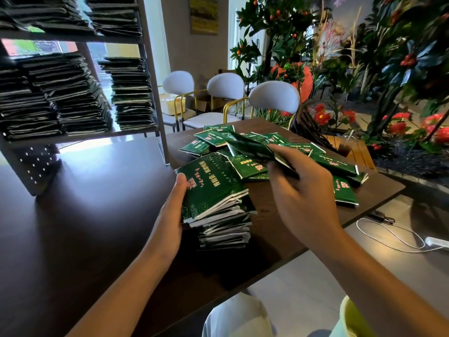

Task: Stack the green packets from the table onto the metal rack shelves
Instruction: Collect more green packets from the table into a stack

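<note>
Left hand: the left hand (170, 210) is laid against the left side of a tall stack of green packets (218, 205), with the thumb hooked over the top packet's edge and the fingers hidden under the pile, so the stack is gripped from the side.
Stack: the pile is held over the dark table (73, 234), tilted, with its white edges fanned out toward the right.
Right hand: the right hand (298, 195) is raised just right of the stack, with a single packet (252, 148) pinched between thumb and curled fingers; the packet is blurred.
Loose packets: a scattered heap of loose packets (340, 164) is spread on the table beyond both hands, overlapping at many angles.
Cable: a white cable (393, 237) is seen on the floor to the right of the table.
Rack: the metal rack (150, 76) is stood on the table's far left, with its shelves filled by dark rows of shelved packets (73, 93).
Chairs: three pale chairs (226, 93) are lined up behind the table.
Plants: red-flowered plants (388, 69) are massed at the far right.
</note>
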Action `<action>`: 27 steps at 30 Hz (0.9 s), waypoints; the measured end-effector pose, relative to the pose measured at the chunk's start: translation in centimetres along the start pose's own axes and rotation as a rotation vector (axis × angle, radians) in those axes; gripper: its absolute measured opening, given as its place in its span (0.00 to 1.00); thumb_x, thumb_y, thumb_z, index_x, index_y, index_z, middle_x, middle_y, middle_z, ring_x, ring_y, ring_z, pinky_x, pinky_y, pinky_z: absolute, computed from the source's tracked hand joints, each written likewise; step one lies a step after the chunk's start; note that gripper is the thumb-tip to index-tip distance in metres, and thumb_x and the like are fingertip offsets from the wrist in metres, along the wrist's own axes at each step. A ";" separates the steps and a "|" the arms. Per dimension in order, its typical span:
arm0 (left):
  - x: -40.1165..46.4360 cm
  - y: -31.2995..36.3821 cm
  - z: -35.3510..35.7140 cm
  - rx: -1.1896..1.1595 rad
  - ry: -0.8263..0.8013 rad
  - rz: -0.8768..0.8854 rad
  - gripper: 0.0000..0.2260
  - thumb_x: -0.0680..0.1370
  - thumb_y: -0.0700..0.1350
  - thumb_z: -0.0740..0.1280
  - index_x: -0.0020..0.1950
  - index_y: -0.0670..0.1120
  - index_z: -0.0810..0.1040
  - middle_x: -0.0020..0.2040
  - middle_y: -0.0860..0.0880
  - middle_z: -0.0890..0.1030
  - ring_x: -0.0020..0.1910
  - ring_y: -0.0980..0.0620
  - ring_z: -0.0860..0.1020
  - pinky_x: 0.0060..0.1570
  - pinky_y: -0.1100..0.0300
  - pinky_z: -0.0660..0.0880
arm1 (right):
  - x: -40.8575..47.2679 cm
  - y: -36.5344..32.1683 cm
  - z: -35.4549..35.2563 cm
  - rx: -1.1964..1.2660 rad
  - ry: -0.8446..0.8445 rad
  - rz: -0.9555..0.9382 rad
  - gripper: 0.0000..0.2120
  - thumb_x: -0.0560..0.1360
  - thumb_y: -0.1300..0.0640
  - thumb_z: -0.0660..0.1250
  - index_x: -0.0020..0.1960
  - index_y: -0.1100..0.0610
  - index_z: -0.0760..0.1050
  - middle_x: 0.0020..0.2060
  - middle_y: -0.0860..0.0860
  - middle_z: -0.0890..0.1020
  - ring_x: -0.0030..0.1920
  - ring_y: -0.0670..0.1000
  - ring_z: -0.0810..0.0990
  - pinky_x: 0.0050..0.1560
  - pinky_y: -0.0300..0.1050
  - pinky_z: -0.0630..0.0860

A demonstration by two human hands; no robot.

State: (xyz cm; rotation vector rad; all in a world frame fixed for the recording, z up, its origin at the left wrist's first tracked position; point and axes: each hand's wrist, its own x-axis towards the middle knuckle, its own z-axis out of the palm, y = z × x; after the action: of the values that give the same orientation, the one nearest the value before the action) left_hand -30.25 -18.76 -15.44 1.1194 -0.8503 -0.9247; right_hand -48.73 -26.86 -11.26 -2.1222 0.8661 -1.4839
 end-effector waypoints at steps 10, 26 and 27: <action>0.1 -0.3 -0.5 -0.105 0.052 -0.014 0.16 0.85 0.40 0.51 0.47 0.45 0.77 0.33 0.53 0.85 0.32 0.59 0.83 0.37 0.61 0.79 | -1.3 -4.1 3.2 -0.387 -0.432 -0.341 0.26 0.75 0.37 0.59 0.68 0.46 0.78 0.55 0.51 0.74 0.56 0.54 0.70 0.56 0.56 0.72; 0.7 3.6 -0.2 0.004 -0.036 -0.156 0.22 0.82 0.60 0.56 0.62 0.48 0.81 0.55 0.43 0.86 0.54 0.44 0.84 0.56 0.48 0.75 | 2.5 -2.6 3.1 0.390 -0.405 0.709 0.23 0.84 0.44 0.55 0.79 0.46 0.61 0.72 0.42 0.64 0.74 0.49 0.63 0.71 0.47 0.61; 0.7 3.9 0.1 0.027 -0.042 -0.165 0.21 0.82 0.59 0.56 0.62 0.48 0.81 0.55 0.43 0.86 0.54 0.44 0.85 0.56 0.48 0.76 | 2.1 -2.3 3.3 0.460 -0.445 0.819 0.26 0.83 0.41 0.57 0.79 0.45 0.60 0.72 0.42 0.64 0.75 0.52 0.64 0.73 0.50 0.60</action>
State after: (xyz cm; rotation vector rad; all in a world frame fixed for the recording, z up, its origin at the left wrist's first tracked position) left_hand -29.42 -18.80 -11.58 1.2106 -0.8158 -1.0790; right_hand -44.53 -26.69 -9.52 -1.3972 0.9361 -0.6637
